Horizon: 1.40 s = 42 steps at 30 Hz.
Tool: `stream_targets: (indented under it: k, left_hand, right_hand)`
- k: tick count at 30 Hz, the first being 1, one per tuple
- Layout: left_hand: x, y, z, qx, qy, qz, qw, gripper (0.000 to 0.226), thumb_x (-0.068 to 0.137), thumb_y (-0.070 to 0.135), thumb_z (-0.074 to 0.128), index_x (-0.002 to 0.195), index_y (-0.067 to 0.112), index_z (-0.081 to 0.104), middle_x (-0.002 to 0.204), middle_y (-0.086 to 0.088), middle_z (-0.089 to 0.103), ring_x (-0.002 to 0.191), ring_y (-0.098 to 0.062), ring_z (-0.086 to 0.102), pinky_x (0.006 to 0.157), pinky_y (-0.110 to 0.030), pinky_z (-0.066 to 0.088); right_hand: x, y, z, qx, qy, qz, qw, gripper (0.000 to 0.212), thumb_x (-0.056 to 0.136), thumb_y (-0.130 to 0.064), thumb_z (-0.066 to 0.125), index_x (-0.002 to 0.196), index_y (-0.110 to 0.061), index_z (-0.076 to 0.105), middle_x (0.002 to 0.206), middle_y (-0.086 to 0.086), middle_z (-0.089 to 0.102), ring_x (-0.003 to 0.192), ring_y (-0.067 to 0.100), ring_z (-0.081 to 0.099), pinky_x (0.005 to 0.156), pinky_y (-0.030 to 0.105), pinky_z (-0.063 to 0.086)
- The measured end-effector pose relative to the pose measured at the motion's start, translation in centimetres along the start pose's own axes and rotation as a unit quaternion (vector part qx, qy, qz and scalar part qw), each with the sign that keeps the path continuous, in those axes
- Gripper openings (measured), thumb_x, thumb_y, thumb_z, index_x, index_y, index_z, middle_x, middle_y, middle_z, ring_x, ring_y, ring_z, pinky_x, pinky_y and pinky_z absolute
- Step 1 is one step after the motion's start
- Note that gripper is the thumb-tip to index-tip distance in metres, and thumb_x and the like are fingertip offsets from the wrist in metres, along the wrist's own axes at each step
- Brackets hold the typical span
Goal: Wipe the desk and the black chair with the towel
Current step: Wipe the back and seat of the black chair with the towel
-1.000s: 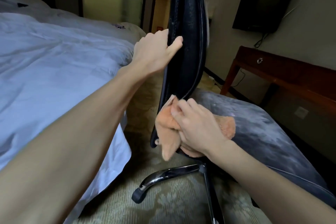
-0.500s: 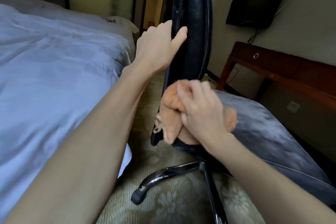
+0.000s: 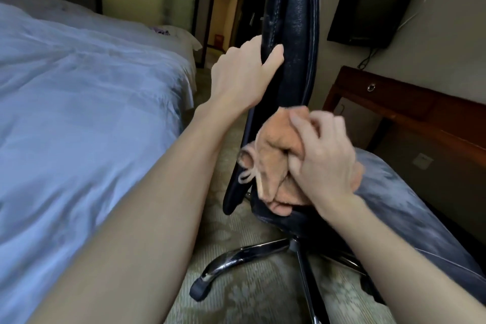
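Head view, left hand [image 3: 242,73] gripping black chair [image 3: 294,34], right hand [image 3: 323,160] clutching towel [image 3: 271,166], bed [image 3: 79,113], desk [image 3: 420,102]

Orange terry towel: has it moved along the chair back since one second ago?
Yes. The orange terry towel, held by the right hand, has climbed the black leather chair back, nearer the left hand.

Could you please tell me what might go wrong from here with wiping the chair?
1. The chair stands on a caster base; if the left hand loses its grip on the chair's back, the wiping push might roll or swivel it.
2. The towel is bunched in the right hand with a loose corner dangling, which could snag under the back.
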State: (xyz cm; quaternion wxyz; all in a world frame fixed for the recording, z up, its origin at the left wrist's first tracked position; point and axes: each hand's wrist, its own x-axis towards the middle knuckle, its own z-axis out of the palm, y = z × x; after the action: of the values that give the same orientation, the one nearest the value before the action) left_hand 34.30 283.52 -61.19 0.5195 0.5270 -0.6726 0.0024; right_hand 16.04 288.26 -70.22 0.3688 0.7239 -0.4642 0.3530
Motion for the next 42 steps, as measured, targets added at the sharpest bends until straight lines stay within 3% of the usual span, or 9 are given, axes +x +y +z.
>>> stream_targets:
  k: [7, 11, 17, 24, 28, 33, 36, 38, 42]
  left_hand:
    - [-0.1, -0.5, 0.7, -0.020, 0.022, 0.000, 1.000, 0.038, 0.108, 0.051, 0.037, 0.116, 0.024, 0.062, 0.082, 0.013, 0.050, 0.081, -0.015, 0.048, 0.074, -0.031, 0.031]
    - [-0.1, -0.2, 0.9, -0.042, 0.018, 0.000, 0.999, 0.037, 0.107, 0.052, 0.039, 0.119, 0.027, 0.063, 0.076, 0.016, 0.051, 0.070, -0.008, 0.049, 0.062, -0.029, 0.032]
    - [-0.7, -1.0, 2.0, -0.098, 0.043, 0.018, 0.994, 0.027, 0.103, 0.053, 0.044, 0.110, 0.033, 0.061, 0.072, 0.017, 0.055, 0.081, -0.018, 0.061, 0.067, -0.033, 0.038]
    - [-1.8, -2.1, 3.0, -0.169, 0.052, 0.022, 0.984, 0.035, 0.101, 0.050, 0.048, 0.130, 0.035, 0.061, 0.105, 0.013, 0.073, 0.099, -0.017, 0.068, 0.088, -0.046, 0.055]
    - [-2.6, -4.3, 3.1, -0.142, 0.006, 0.024, 0.990, 0.054, 0.100, 0.054, 0.050, 0.153, 0.048, 0.041, 0.128, 0.012, 0.071, 0.117, -0.017, 0.067, 0.100, -0.047, 0.054]
    - [-3.5, -6.5, 2.8, -0.112, -0.031, 0.013, 0.993, 0.055, 0.096, 0.060, 0.049, 0.150, 0.059, 0.038, 0.124, 0.013, 0.074, 0.119, -0.018, 0.067, 0.099, -0.046, 0.055]
    - [-3.3, -6.4, 2.0, -0.166, -0.071, -0.017, 0.983, 0.030, 0.102, 0.050, 0.049, 0.111, 0.036, 0.074, 0.082, 0.017, 0.072, 0.083, -0.006, 0.065, 0.078, -0.035, 0.051]
    - [-2.9, -5.9, 1.9, -0.246, -0.065, -0.069, 0.965, 0.045, 0.107, 0.037, 0.048, 0.075, 0.009, 0.064, 0.063, 0.005, 0.063, 0.067, -0.007, 0.053, 0.070, -0.035, 0.043]
    - [-2.6, -6.1, 2.6, -0.304, -0.048, -0.095, 0.947, 0.057, 0.098, 0.049, 0.048, 0.086, -0.002, 0.070, 0.092, -0.011, 0.075, 0.090, -0.018, 0.067, 0.096, -0.055, 0.054]
  right_hand:
    - [-2.2, -1.7, 1.6, 0.006, -0.136, -0.083, 0.987, 0.038, 0.073, -0.018, 0.066, 0.111, -0.018, 0.068, 0.107, 0.004, 0.060, 0.096, 0.027, 0.055, 0.067, 0.037, 0.050]
    - [-0.8, -0.5, 0.0, 0.021, -0.089, -0.072, 0.993, 0.039, 0.074, -0.019, 0.061, 0.111, -0.019, 0.073, 0.105, 0.003, 0.062, 0.096, 0.024, 0.054, 0.065, 0.027, 0.036]
    - [0.2, -1.2, 0.6, 0.060, -0.029, 0.027, 0.997, 0.034, 0.071, -0.013, 0.067, 0.104, -0.017, 0.072, 0.106, 0.004, 0.059, 0.099, 0.024, 0.051, 0.062, 0.031, 0.043]
    - [0.4, -1.8, 1.6, 0.014, -0.081, -0.068, 0.994, 0.020, 0.071, -0.011, 0.066, 0.091, -0.013, 0.068, 0.099, 0.008, 0.059, 0.090, 0.030, 0.052, 0.062, 0.037, 0.044]
    - [2.4, -1.6, 1.3, 0.005, -0.139, -0.120, 0.983, 0.021, 0.071, -0.015, 0.070, 0.092, -0.015, 0.071, 0.097, 0.007, 0.058, 0.090, 0.029, 0.052, 0.062, 0.036, 0.045]
    - [4.3, -1.7, 0.5, 0.036, -0.041, -0.068, 0.996, 0.018, 0.075, -0.017, 0.067, 0.092, -0.015, 0.072, 0.098, 0.006, 0.059, 0.090, 0.028, 0.054, 0.059, 0.031, 0.037]
    - [4.9, -2.0, 0.7, 0.042, 0.042, 0.051, 0.997, 0.020, 0.079, -0.016, 0.062, 0.095, -0.018, 0.073, 0.100, 0.006, 0.059, 0.092, 0.028, 0.052, 0.059, 0.031, 0.035]
    - [4.4, -2.7, 1.6, 0.050, 0.062, 0.114, 0.990, 0.022, 0.077, -0.013, 0.063, 0.097, -0.018, 0.071, 0.102, 0.007, 0.056, 0.093, 0.028, 0.050, 0.060, 0.034, 0.040]
    - [1.0, -3.8, 4.8, 0.055, 0.036, 0.097, 0.993, 0.026, 0.074, -0.006, 0.064, 0.099, -0.014, 0.069, 0.103, 0.010, 0.056, 0.092, 0.030, 0.049, 0.060, 0.039, 0.044]
